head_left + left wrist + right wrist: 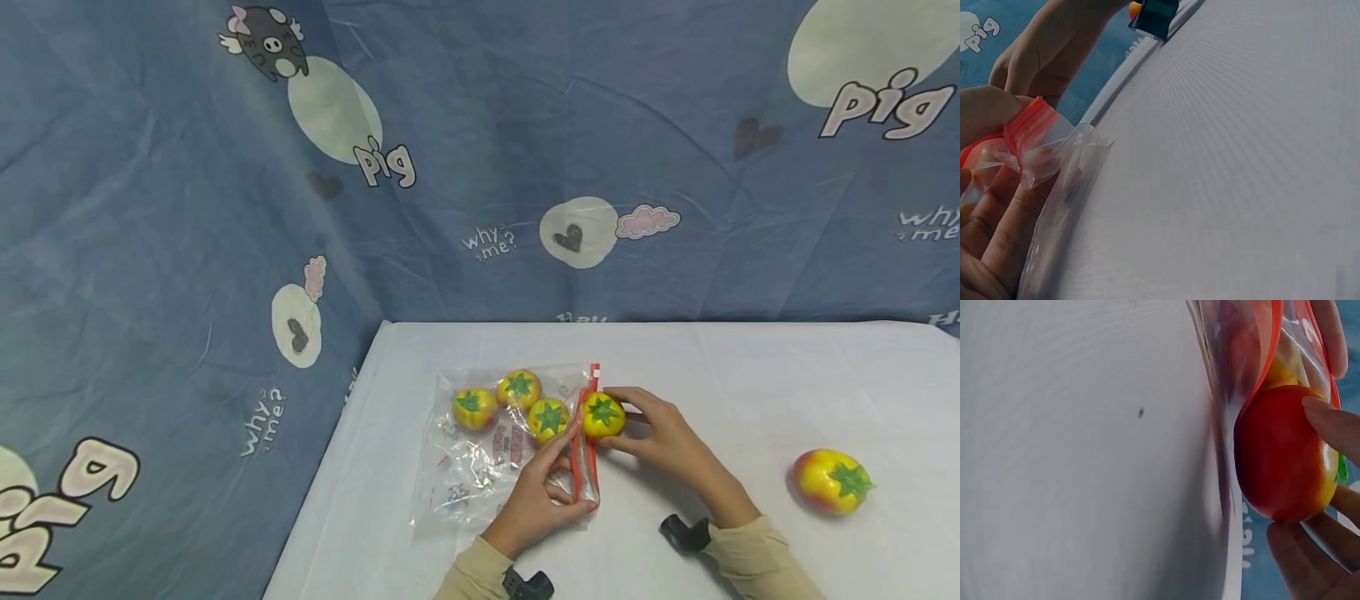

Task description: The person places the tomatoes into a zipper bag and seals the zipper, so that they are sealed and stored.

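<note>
A clear zip bag (468,471) with a red zip edge lies on the table, with three red-and-yellow fruits (474,409) inside, each with a green leafy cap. My left hand (536,496) grips the bag's red mouth, its thumb at the near corner; the left wrist view shows the red strip (1027,125) under the thumb, and fingers behind the plastic. At the mouth, my right hand (663,433) holds another such fruit (603,417) between thumb and fingers. The right wrist view has this fruit's red side (1282,450) against the red zip edge, partly within the opening.
One more red-and-yellow fruit (831,482) lies on the white table (720,358) to the right of my right arm. Blue printed cloth (465,125) hangs behind the table and along its left side. Dark wrist cameras (684,533) sit at both cuffs.
</note>
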A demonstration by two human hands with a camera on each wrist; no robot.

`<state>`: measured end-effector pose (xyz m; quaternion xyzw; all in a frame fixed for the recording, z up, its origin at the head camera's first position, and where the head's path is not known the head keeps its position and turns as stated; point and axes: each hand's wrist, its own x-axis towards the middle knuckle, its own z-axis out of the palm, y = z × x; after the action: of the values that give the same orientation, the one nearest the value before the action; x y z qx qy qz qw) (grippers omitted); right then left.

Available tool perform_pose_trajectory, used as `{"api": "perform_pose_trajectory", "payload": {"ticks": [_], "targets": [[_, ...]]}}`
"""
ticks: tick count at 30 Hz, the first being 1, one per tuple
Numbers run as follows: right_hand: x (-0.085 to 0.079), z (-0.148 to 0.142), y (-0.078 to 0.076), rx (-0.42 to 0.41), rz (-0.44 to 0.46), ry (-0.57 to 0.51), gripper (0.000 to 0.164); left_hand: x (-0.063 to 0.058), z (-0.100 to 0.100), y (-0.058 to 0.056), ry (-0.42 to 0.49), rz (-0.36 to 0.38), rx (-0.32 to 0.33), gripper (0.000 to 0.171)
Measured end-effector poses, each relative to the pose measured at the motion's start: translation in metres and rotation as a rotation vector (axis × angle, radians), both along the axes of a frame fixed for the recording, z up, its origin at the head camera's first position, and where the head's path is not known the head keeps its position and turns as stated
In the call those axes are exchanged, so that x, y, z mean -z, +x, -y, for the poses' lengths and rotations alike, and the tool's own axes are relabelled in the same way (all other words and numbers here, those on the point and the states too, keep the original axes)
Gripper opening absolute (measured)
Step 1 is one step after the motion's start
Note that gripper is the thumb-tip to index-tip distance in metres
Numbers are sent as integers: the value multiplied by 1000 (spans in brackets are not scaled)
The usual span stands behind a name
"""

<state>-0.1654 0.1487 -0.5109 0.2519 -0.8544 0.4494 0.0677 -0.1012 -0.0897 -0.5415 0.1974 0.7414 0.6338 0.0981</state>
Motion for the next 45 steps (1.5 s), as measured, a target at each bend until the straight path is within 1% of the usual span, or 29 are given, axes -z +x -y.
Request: {"api": "perform_pose_trajectory", "payload": {"ticks": [8,14,16,21,23,26,28,31,36,40,42,45], "targets": [[2,5,0,-8,34,16,70,1,0,0,18,-32,10,98],[4,9,-1,18,-18,47,70,-1,0,0,-4,-4,5,101],[4,10,0,20,-12,45,72,-2,0,0,-13,8,4,102],[3,8,0,21,76,12,71,-4,0,1,-17,32,3,102],[4,5,-1,20,120,-38,65,-4,0,1,-13,34,3,103],[5,1,-2,7,161,-124,56,-4,-1,1,-10,33,2,103],[6,0,-3,-3,163,-172,52,-3,-1,0,-11,29,2,103],[9,5,-2,8,127,-186,50,-2,0,0,-9,15,1,102],[8,19,2,55,72,-160,50,-2,1,-1,-14,-10,3,100],[8,25,3,71,32,-136,50,-2,2,-1,-31,-15,-4,99],[8,25,3,77,38,-143,49,-2,1,-1,-34,-17,-5,99],[8,20,4,99,99,-169,48,-2,-1,-1,-23,-13,6,99]]}}
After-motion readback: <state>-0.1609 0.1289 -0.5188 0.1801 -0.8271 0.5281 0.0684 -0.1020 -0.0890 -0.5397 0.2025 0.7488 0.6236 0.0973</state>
